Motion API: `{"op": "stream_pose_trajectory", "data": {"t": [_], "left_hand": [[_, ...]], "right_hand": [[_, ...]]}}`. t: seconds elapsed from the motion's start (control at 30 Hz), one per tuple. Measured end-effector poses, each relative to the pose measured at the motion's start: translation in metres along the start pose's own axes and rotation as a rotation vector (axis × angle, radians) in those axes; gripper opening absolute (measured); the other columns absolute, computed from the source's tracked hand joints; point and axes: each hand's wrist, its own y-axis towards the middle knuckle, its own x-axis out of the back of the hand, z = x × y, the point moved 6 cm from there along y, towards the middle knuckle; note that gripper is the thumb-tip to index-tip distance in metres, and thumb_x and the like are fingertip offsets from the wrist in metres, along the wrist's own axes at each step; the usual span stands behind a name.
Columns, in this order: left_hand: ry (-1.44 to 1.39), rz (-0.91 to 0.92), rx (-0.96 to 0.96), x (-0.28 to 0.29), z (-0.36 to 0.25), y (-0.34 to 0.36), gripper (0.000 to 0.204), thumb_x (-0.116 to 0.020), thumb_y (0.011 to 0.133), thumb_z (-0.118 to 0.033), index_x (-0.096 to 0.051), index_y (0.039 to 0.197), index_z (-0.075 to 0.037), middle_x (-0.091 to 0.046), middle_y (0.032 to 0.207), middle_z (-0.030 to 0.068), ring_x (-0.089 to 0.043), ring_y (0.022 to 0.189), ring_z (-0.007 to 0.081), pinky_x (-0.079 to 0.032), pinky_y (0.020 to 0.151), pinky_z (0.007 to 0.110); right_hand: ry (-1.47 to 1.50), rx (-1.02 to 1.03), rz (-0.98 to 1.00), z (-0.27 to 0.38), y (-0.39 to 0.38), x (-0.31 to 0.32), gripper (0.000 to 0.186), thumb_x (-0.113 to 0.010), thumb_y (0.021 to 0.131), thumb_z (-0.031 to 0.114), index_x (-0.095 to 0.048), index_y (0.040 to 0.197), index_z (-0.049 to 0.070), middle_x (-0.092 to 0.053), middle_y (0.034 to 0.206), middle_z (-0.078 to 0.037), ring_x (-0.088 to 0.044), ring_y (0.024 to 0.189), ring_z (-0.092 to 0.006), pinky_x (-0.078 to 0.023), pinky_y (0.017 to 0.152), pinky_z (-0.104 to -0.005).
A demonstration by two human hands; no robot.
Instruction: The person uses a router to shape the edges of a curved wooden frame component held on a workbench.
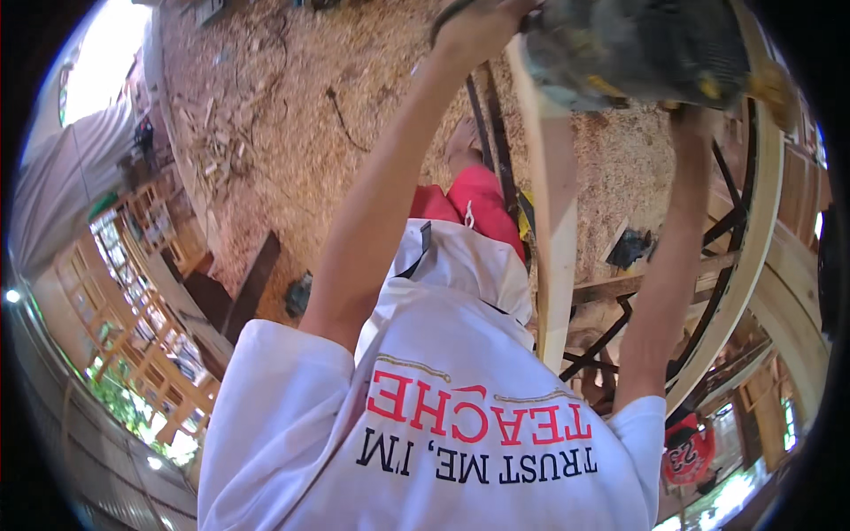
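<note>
A blurred dark power tool with teal and yellow parts, which looks like an electric planer (642,53), is at the top right over a long pale wooden board (556,177). My left hand (487,31) reaches its left end, fingers closed against it and partly cut off by the top edge. A dark band or cord curves by that wrist. My right hand (695,119) comes up beneath the tool's right part; the tool's body hides most of its fingers, which appear wrapped around it.
Wood shavings (266,106) cover the floor, with offcuts (226,146) at left and a thin dark cord (345,119) across them. A curved pale board (753,265) and dark metal supports (611,341) stand at right. Wooden lattice frames (146,327) lean at left. A bare foot (463,142) is near the board.
</note>
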Motion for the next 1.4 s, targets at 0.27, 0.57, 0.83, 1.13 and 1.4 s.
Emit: {"op": "stream_pose_trajectory", "data": {"t": [0.27,0.57,0.83,1.13,1.4], "left_hand": [[0.011,-0.041,-0.413,0.006,-0.007,0.008,0.031,-0.059,0.081,0.004,-0.053,0.111,-0.002,-0.057,0.075,0.0068,-0.056,0.07,0.0176,-0.049,0.065,0.034],[0.144,-0.12,-0.251,0.01,-0.013,-0.017,0.025,-0.055,0.087,-0.001,-0.055,0.112,-0.003,-0.064,0.076,0.0141,-0.062,0.068,0.0221,-0.051,0.063,0.037],[0.126,-0.303,-0.482,0.021,-0.009,-0.023,0.032,-0.051,0.083,-0.003,-0.06,0.114,-0.004,-0.07,0.09,0.0248,-0.07,0.086,0.0401,-0.054,0.075,0.043],[0.041,-0.256,-0.38,0.018,-0.017,-0.034,0.017,-0.049,0.097,-0.013,-0.058,0.109,-0.004,-0.067,0.083,0.0248,-0.07,0.082,0.0394,-0.053,0.07,0.044],[0.117,-0.344,-0.37,0.022,-0.011,-0.03,0.016,-0.047,0.099,-0.016,-0.055,0.099,-0.003,-0.061,0.074,0.0257,-0.067,0.073,0.0406,-0.05,0.066,0.046]], "right_hand": [[-0.099,0.105,0.019,0.004,0.014,-0.021,0.043,-0.054,0.102,0.039,-0.056,0.132,0.008,-0.06,0.125,-0.008,-0.057,0.112,-0.0254,-0.047,0.1,-0.0452],[-0.141,0.149,0.166,0.008,0.031,-0.028,0.048,-0.055,0.1,0.042,-0.056,0.134,0.008,-0.059,0.131,-0.009,-0.057,0.118,-0.0282,-0.048,0.099,-0.0486],[-0.14,0.185,0.266,0.013,0.045,-0.042,0.051,-0.055,0.099,0.045,-0.056,0.136,0.009,-0.059,0.137,-0.01,-0.056,0.126,-0.0307,-0.049,0.098,-0.0519],[-0.15,0.139,0.248,0.007,0.056,-0.034,0.049,-0.057,0.099,0.046,-0.056,0.131,0.009,-0.061,0.124,-0.007,-0.059,0.109,-0.0247,-0.051,0.082,-0.0444],[-0.145,0.175,0.272,-0.002,0.055,-0.036,0.041,-0.052,0.103,0.044,-0.058,0.124,0.01,-0.062,0.107,-0.004,-0.061,0.087,-0.0191,-0.049,0.068,-0.0371]]}}
